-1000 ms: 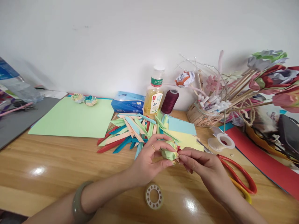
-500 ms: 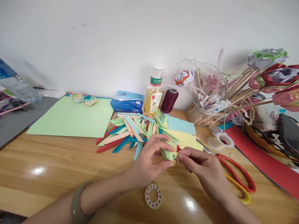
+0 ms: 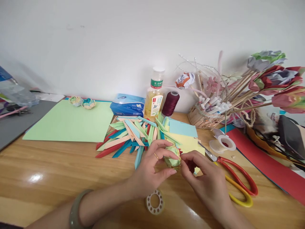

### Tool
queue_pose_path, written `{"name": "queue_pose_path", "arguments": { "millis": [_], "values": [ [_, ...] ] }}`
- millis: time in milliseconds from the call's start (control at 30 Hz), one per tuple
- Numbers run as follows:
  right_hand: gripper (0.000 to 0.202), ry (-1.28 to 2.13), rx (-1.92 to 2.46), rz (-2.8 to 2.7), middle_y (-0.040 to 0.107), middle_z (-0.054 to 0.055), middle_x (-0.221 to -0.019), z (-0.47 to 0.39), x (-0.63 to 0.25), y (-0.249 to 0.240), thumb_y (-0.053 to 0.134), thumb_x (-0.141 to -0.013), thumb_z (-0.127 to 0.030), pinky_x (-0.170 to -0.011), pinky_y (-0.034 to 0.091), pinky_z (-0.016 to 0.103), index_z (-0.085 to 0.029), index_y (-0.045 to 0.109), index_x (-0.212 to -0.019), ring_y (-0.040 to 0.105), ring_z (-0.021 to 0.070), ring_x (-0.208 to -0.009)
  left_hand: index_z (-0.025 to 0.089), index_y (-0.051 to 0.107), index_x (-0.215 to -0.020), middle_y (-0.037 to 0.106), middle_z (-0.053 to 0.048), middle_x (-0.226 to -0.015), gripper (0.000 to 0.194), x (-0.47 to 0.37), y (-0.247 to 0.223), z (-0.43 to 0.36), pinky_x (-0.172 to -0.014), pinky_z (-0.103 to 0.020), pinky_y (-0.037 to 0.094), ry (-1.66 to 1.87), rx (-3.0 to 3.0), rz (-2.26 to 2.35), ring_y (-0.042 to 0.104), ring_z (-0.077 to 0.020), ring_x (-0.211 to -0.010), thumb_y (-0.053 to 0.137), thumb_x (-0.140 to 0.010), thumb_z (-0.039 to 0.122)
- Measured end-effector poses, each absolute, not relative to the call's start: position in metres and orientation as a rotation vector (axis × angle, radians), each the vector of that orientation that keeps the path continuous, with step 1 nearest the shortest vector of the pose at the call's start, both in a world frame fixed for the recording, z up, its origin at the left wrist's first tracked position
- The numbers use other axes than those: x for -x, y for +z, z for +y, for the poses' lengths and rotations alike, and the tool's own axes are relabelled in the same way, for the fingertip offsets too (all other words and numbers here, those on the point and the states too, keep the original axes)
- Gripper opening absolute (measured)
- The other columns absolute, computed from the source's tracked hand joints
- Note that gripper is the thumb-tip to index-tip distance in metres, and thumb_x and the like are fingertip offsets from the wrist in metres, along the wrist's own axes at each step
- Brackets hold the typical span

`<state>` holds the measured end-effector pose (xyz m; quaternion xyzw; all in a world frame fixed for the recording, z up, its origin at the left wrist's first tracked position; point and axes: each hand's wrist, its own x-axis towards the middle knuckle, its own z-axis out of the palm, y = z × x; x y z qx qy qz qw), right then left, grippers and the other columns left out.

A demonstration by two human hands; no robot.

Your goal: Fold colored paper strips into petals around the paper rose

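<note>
Between my two hands is a small folded-paper ball (image 3: 172,161), light green with yellow edges and a bit of red at its right side. My left hand (image 3: 152,168) grips it from the left, fingers over the top and thumb below. At its right edge my right hand (image 3: 202,170) pinches the paper with thumb and forefinger; the exact spot is partly hidden by the fingers. Behind my hands lies a pile of folded paper strips (image 3: 128,135) in red, blue, green and peach. A roll of tape (image 3: 148,203) lies on the table below my left hand.
Scissors (image 3: 252,184) with red and yellow handles lie right of my right hand, near a white spool (image 3: 215,147). Farther back stand a tissue pack (image 3: 127,105), a bottle (image 3: 153,101), maroon thread (image 3: 171,105) and a basket (image 3: 202,120). Two paper balls (image 3: 88,103) sit on green paper (image 3: 69,125).
My right hand's fingers have shifted and curled more at the ball's right edge. The ball has turned slightly in my left hand. The whole view has shifted a little.
</note>
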<state>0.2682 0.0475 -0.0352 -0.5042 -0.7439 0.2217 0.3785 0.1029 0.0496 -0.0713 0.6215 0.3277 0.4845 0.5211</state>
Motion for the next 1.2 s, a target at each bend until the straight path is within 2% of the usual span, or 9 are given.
{"name": "queue_pose_path", "arguments": {
  "millis": [100,200,333,667,867,1000,1200],
  "values": [
    [0.012,0.699,1.294,-1.844,0.061,0.001,-0.064,0.049,-0.27,-0.034,0.055,-0.081,-0.019,-0.051,0.044,0.023,-0.019,0.061,-0.07,0.053,0.0124,-0.054,0.025,0.059,-0.101,0.04,-0.008,-0.12,0.019,-0.103,-0.073,0.05,-0.093,-0.04,0.047,1.176,-1.475,0.773,0.045,-0.0253,-0.118,0.059,-0.083,0.018],
    [0.019,1.085,1.3,-1.679,0.062,0.002,-0.065,0.053,-0.274,-0.034,0.056,-0.083,-0.03,-0.052,0.045,0.024,-0.018,0.069,-0.076,0.054,0.013,-0.056,0.025,0.058,-0.1,0.04,-0.007,-0.118,0.018,-0.103,-0.073,0.051,-0.093,-0.04,0.048,1.223,-1.434,0.74,0.043,-0.0259,-0.12,0.059,-0.084,0.018],
    [0.028,1.434,1.275,-1.436,0.062,0.003,-0.064,0.057,-0.279,-0.037,0.065,-0.077,-0.043,-0.048,0.044,0.023,-0.017,0.073,-0.079,0.051,0.0119,-0.053,0.024,0.058,-0.099,0.038,-0.007,-0.118,0.017,-0.103,-0.073,0.051,-0.091,-0.038,0.049,1.248,-1.368,0.685,0.042,-0.0264,-0.121,0.059,-0.083,0.018],
    [0.027,1.421,1.333,-1.397,0.058,0.0,-0.06,0.058,-0.276,-0.038,0.071,-0.072,-0.044,-0.046,0.035,0.021,-0.017,0.072,-0.07,0.043,0.0098,-0.052,0.027,0.058,-0.101,0.036,-0.006,-0.119,0.021,-0.104,-0.072,0.05,-0.089,-0.036,0.051,1.234,-1.315,0.614,0.039,-0.0265,-0.123,0.06,-0.083,0.015],
    [0.027,1.553,1.219,-1.266,0.062,0.003,-0.064,0.058,-0.278,-0.039,0.067,-0.077,-0.043,-0.051,0.038,0.024,-0.017,0.072,-0.07,0.048,0.0116,-0.055,0.024,0.058,-0.098,0.037,-0.007,-0.118,0.018,-0.104,-0.073,0.051,-0.092,-0.037,0.049,1.264,-1.313,0.628,0.042,-0.025,-0.118,0.061,-0.082,0.017],
    [0.022,1.634,1.204,-1.194,0.061,0.001,-0.061,0.058,-0.278,-0.039,0.071,-0.074,-0.04,-0.05,0.036,0.023,-0.018,0.074,-0.074,0.046,0.0104,-0.054,0.025,0.058,-0.098,0.036,-0.006,-0.119,0.019,-0.104,-0.073,0.051,-0.09,-0.036,0.05,1.26,-1.265,0.585,0.047,-0.0212,-0.11,0.061,-0.082,0.017],
    [0.023,1.639,1.225,-1.162,0.057,-0.001,-0.057,0.058,-0.277,-0.039,0.076,-0.069,-0.04,-0.047,0.029,0.021,-0.017,0.075,-0.07,0.039,0.0075,-0.051,0.026,0.057,-0.099,0.034,-0.005,-0.118,0.021,-0.105,-0.074,0.05,-0.089,-0.033,0.049,1.279,-1.256,0.532,0.044,-0.0218,-0.115,0.06,-0.082,0.013]
  ]
}}
